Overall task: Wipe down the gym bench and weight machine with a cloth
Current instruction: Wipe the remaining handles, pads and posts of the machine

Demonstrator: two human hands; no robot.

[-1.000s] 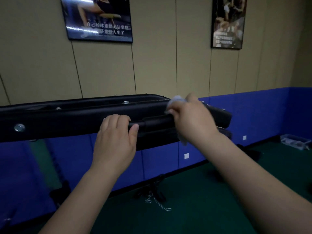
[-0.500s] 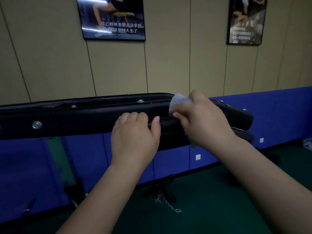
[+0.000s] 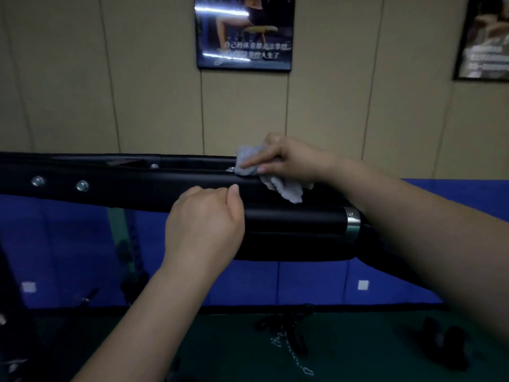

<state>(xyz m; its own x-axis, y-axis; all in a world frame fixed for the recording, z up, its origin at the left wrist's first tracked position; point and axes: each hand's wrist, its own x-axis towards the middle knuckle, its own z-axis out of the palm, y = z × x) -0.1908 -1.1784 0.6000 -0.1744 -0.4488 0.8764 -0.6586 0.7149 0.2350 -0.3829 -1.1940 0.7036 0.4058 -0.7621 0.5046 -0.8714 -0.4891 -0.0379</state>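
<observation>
A tan panelled wall rises above blue padding, with green floor below. The black padded bench spans the view. A poster carries blurred Chinese writing. The left hand grips the bench's roller; the right hand pinches the grey cloth against its top. A chain lies on the floor.

Only readable stuff here is on the wall posters. The framed poster up top in the middle has two lines of white Chinese text near its bottom, and it's pretty blurry. I can make out roughly "自己的体重都无法掌控" on the first line, and the second ends in "人生了". The other poster at the right edge has some pale text lines too, but they're way too smeared to read.
</observation>
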